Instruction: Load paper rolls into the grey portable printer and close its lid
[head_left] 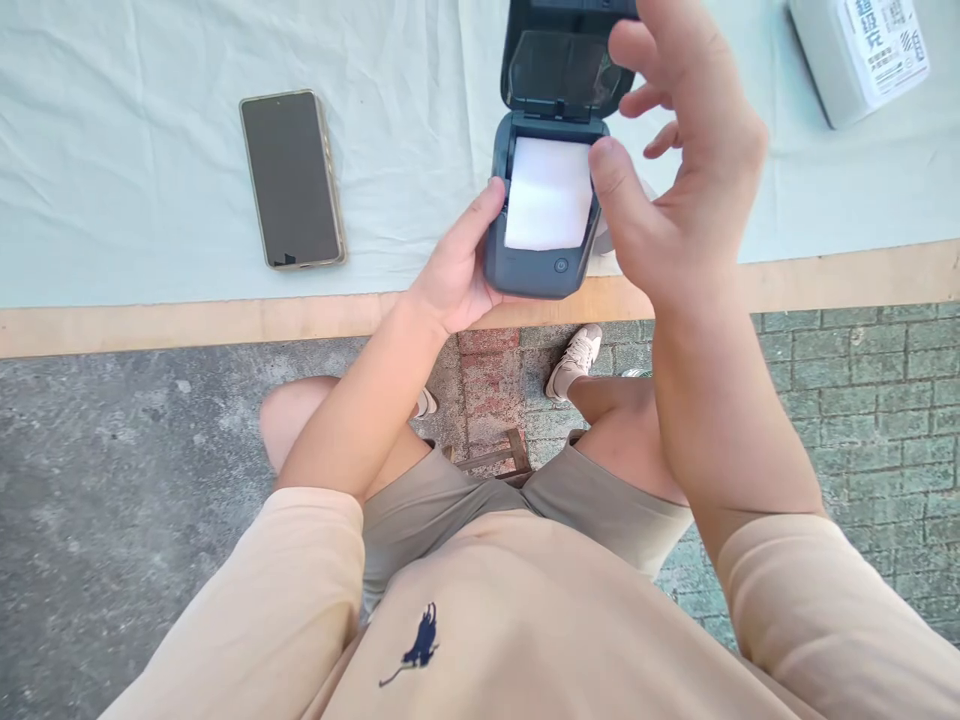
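A dark blue label printer point(532, 272) is held over the table's front edge, its lid point(562, 70) swung up and away from me. Inside its bay sits a roll of white label paper point(549, 195). My left hand point(469, 255) grips the printer's left side, thumb on the rim and fingers underneath. On the other side, my right hand point(682, 170) is raised with its fingers apart. Its thumb tip lies at the printer's right rim, and its upper fingers are close to the lid's right edge; whether they touch it I cannot tell.
A smartphone point(293, 180) with a dark screen lies on the pale cloth point(405, 130) to the left. At the far right stands a white box point(862, 60) with a printed label. The table's wooden edge point(187, 322) runs across in front of my legs.
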